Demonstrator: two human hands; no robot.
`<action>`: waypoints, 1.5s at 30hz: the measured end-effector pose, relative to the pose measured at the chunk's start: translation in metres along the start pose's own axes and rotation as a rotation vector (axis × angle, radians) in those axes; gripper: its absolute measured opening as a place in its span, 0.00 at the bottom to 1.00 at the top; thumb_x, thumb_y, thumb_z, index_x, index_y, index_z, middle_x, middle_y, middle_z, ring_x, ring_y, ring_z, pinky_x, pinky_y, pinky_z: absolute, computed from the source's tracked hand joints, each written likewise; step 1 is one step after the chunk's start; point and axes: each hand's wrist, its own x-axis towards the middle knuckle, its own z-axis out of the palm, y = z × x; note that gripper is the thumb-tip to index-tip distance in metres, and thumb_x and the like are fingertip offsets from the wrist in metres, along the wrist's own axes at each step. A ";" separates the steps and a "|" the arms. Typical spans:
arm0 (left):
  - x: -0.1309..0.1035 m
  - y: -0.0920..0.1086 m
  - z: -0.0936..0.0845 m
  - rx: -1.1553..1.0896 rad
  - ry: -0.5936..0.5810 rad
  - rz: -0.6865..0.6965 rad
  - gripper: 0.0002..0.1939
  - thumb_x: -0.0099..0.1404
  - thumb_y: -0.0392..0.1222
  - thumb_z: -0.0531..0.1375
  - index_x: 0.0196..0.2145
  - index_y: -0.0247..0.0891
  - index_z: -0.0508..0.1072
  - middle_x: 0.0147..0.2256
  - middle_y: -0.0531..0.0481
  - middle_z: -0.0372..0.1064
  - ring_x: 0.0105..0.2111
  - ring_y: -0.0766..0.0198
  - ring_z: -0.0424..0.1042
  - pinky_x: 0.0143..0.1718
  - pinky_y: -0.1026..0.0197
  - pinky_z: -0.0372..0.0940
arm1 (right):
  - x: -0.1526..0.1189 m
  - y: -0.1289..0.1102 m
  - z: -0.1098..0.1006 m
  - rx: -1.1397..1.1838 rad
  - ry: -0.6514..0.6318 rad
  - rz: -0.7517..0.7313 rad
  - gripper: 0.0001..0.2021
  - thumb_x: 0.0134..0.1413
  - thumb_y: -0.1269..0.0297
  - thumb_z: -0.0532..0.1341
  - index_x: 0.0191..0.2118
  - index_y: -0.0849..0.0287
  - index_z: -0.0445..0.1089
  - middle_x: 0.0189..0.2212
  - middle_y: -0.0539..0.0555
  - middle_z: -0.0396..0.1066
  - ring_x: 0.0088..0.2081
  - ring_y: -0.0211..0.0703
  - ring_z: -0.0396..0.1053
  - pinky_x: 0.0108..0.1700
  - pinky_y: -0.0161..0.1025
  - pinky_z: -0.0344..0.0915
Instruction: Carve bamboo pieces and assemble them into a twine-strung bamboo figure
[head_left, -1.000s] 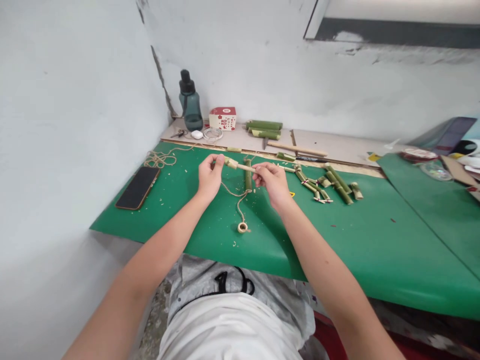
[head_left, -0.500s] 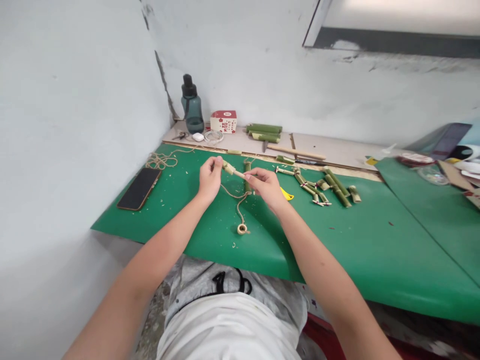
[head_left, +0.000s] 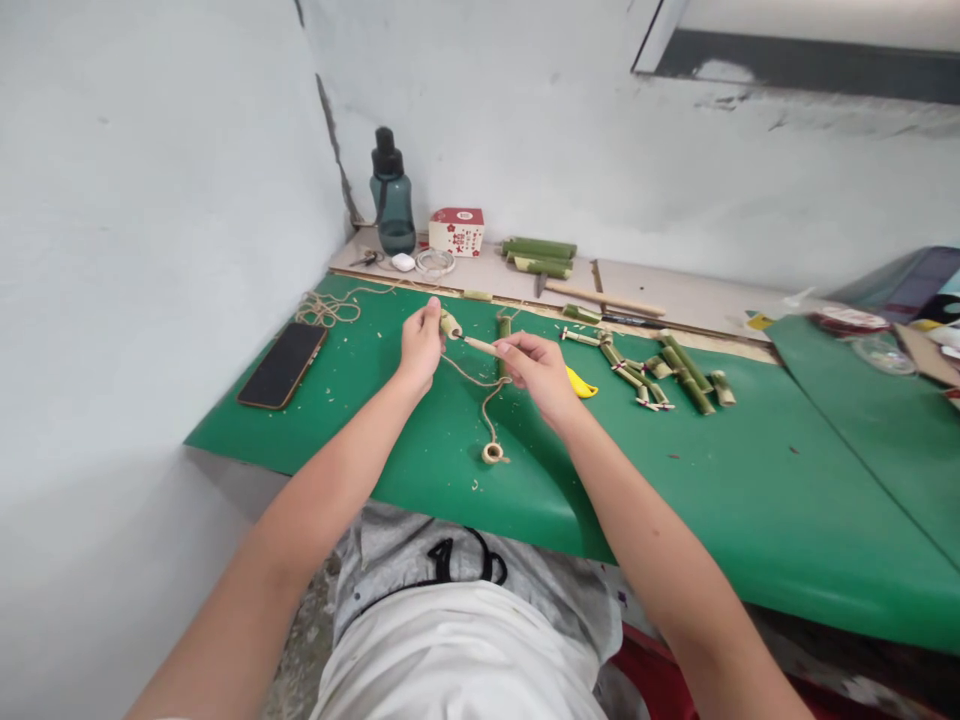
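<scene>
My left hand (head_left: 421, 345) is closed around a short bamboo piece (head_left: 450, 325), its hollow end facing right. Pinched in my right hand (head_left: 538, 372) is a slim wooden-handled tool (head_left: 481, 346). The thin tip of this tool lies just outside the bamboo's opening; its exact kind is too small to make out. Beneath my hands, twine (head_left: 491, 412) runs to a small bamboo ring (head_left: 493, 453) on the green mat (head_left: 420, 470). An upright-looking bamboo length (head_left: 505, 345) lies behind the tool, partly hidden by my right hand.
Left of my hands are a phone (head_left: 283, 366) and coiled twine (head_left: 328, 308). A bottle (head_left: 393, 200), a red-and-white box (head_left: 457, 235), bamboo tubes (head_left: 540, 262) and a hammer (head_left: 600, 296) line the back. To the right are a yellow object (head_left: 580, 384) and jointed bamboo pieces (head_left: 619, 368).
The tool in my right hand has come out of the bamboo's hollow end, and a gap now shows between them. The view has shifted slightly.
</scene>
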 end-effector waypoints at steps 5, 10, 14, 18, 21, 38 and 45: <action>0.001 0.008 -0.001 -0.104 0.037 -0.125 0.27 0.70 0.60 0.58 0.21 0.39 0.63 0.16 0.57 0.56 0.15 0.72 0.54 0.18 0.66 0.52 | -0.005 -0.005 0.004 0.029 -0.013 -0.030 0.15 0.50 0.50 0.70 0.33 0.58 0.75 0.16 0.43 0.56 0.19 0.30 0.49 0.22 0.33 0.45; -0.002 0.014 -0.001 -0.250 -0.020 -0.243 0.25 0.70 0.58 0.60 0.24 0.38 0.62 0.19 0.57 0.59 0.16 0.74 0.53 0.18 0.69 0.53 | -0.006 -0.004 0.004 0.058 -0.015 -0.091 0.14 0.52 0.51 0.70 0.35 0.58 0.77 0.17 0.43 0.57 0.19 0.30 0.50 0.23 0.34 0.46; -0.001 0.013 -0.002 -0.327 -0.039 -0.305 0.22 0.72 0.55 0.58 0.26 0.37 0.63 0.22 0.56 0.62 0.16 0.76 0.53 0.18 0.70 0.53 | -0.004 -0.001 0.002 0.035 -0.005 -0.160 0.19 0.55 0.48 0.68 0.43 0.57 0.77 0.20 0.46 0.64 0.22 0.34 0.58 0.25 0.35 0.55; -0.001 0.009 -0.002 -0.274 -0.007 -0.285 0.23 0.73 0.55 0.57 0.25 0.37 0.64 0.20 0.57 0.59 0.16 0.75 0.54 0.18 0.70 0.54 | -0.002 0.003 0.004 -0.018 0.026 -0.197 0.20 0.57 0.45 0.65 0.45 0.56 0.74 0.26 0.48 0.66 0.25 0.36 0.60 0.28 0.36 0.59; -0.004 0.006 0.001 -0.197 0.013 -0.239 0.24 0.70 0.59 0.59 0.26 0.37 0.66 0.20 0.57 0.59 0.16 0.74 0.55 0.18 0.70 0.55 | -0.004 0.005 0.010 -0.123 0.082 -0.246 0.16 0.56 0.49 0.67 0.42 0.55 0.71 0.23 0.45 0.57 0.24 0.35 0.53 0.26 0.35 0.54; -0.015 0.005 0.009 -0.074 -0.145 -0.233 0.24 0.64 0.61 0.65 0.28 0.36 0.68 0.20 0.59 0.54 0.17 0.75 0.51 0.17 0.69 0.51 | -0.002 0.021 0.019 -0.428 0.239 -0.326 0.10 0.55 0.60 0.64 0.39 0.57 0.80 0.21 0.47 0.64 0.22 0.35 0.53 0.27 0.35 0.52; -0.016 0.004 0.010 -0.043 -0.152 -0.203 0.25 0.63 0.62 0.65 0.26 0.37 0.66 0.19 0.59 0.53 0.17 0.74 0.51 0.18 0.68 0.50 | -0.004 0.024 0.022 -0.406 0.211 -0.343 0.12 0.56 0.59 0.64 0.40 0.58 0.81 0.20 0.47 0.65 0.23 0.35 0.53 0.27 0.35 0.54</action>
